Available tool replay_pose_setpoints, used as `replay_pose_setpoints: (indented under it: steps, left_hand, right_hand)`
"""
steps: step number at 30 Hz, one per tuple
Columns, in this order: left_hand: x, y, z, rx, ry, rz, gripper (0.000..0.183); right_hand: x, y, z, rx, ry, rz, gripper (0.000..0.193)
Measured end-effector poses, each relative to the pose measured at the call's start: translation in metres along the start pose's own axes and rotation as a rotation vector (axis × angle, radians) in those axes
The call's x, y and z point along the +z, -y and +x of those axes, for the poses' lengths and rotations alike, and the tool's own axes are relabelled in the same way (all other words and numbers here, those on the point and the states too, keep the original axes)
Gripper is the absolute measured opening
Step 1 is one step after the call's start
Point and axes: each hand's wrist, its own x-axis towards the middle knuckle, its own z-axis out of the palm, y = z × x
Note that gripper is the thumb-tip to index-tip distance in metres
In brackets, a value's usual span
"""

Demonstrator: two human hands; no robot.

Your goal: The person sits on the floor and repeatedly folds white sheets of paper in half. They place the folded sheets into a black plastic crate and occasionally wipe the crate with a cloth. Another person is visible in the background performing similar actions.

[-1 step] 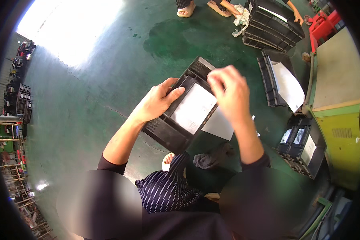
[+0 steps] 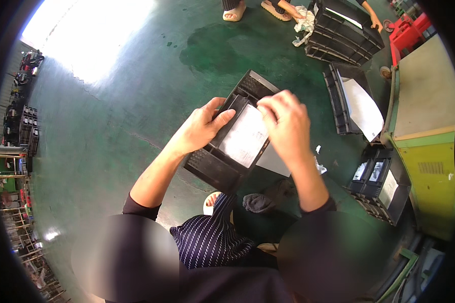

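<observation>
A black plastic frame with patches of small holes at its ends is held tilted in front of me. A pale, shiny rectangular panel fills its middle. My left hand grips the frame's left long edge, thumb on top and fingers underneath. My right hand is over the panel's upper right corner with its fingers curled into a pinch. Whatever is between those fingertips, if anything, is hidden. Below the frame, a flat pale sheet shows partly, covered in part by my right wrist.
Black crates stand at the upper right, with another person's hands and crumpled white cloth beside them. Further black crates with pale sheets line the right, next to a yellow-green machine. A grey cloth lies near my feet.
My right hand has moved slightly left, and its fingertips are now over the panel's upper corner. My left hand keeps its hold, and the frame has barely shifted.
</observation>
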Motion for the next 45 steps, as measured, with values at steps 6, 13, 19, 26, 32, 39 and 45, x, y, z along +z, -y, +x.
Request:
replay_pose_setpoints:
  steps: [6,13,19,26,32,39,45]
  left_hand:
    - [0.025,-0.005,0.002,-0.048,-0.048,-0.025,0.041]
    - [0.026,0.001,0.004,0.04,-0.1,-0.06,0.045]
    - [0.026,-0.002,0.004,0.016,-0.113,-0.103,0.045]
    - [0.023,-0.001,0.002,-0.027,-0.082,-0.149,0.046]
    - [0.027,0.0,0.003,-0.019,-0.077,-0.164,0.044]
    - [0.024,-0.004,0.001,-0.056,-0.081,-0.174,0.043]
    - [0.027,-0.004,0.005,-0.031,-0.09,-0.131,0.045]
  right_hand:
    - [0.021,0.007,-0.022,0.1,-0.129,-0.294,0.018]
    - [0.019,0.003,-0.015,0.095,-0.077,-0.227,0.009]
    - [0.003,-0.014,-0.018,-0.28,0.037,-0.241,0.01]
    - [-0.037,0.001,-0.045,-0.341,-0.084,0.005,0.021]
    - [-0.115,-0.008,-0.026,-0.217,-0.446,0.065,0.007]
    - [-0.106,-0.024,-0.046,0.044,-0.272,-0.589,0.025]
    - [-0.036,0.021,-0.077,-0.174,0.078,-0.025,0.034]
